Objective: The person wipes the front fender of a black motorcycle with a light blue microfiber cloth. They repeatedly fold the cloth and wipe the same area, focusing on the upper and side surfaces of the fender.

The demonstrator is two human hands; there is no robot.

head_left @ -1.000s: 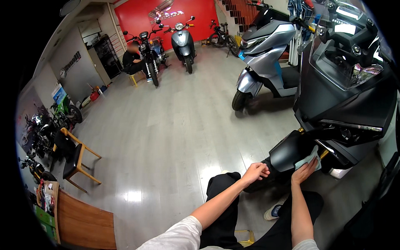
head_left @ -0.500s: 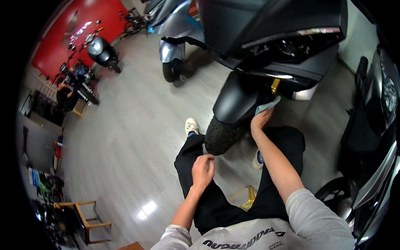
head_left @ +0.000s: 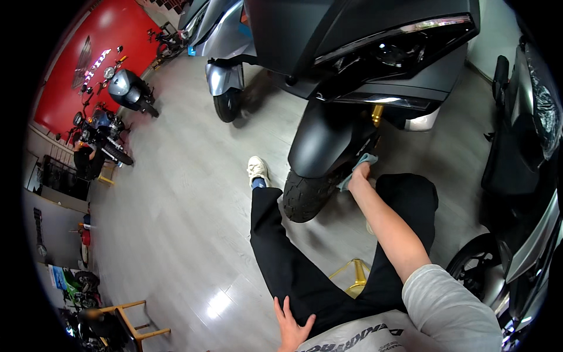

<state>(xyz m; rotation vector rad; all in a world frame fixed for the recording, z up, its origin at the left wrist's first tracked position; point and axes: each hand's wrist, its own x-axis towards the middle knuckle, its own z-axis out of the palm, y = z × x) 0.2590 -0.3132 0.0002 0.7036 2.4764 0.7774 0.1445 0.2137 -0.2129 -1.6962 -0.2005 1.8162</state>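
My right hand (head_left: 362,172) is closed round a blue-grey cloth (head_left: 368,159), low at the right side of a matte black scooter's front wheel. Above the cloth shows the scooter's gold fork tube (head_left: 377,114). The black front fender (head_left: 322,141) curves over the knobbly tire (head_left: 309,198), which stands between my spread legs. What the cloth touches behind the fender is hard to make out. My left hand (head_left: 292,327) rests by my left thigh on the black trousers (head_left: 287,252), fingers spread, holding nothing.
A gold metal stand (head_left: 356,278) lies under me between my legs. Close on the right stands another scooter (head_left: 522,152). A silver scooter (head_left: 226,82) is parked behind at the left. Farther left are motorcycles (head_left: 97,138), a seated person and a wooden chair (head_left: 135,320).
My right hand has moved down with the cloth, away from the gold fork tube. My left hand has drawn back from near the tire to my thigh and spread its fingers.
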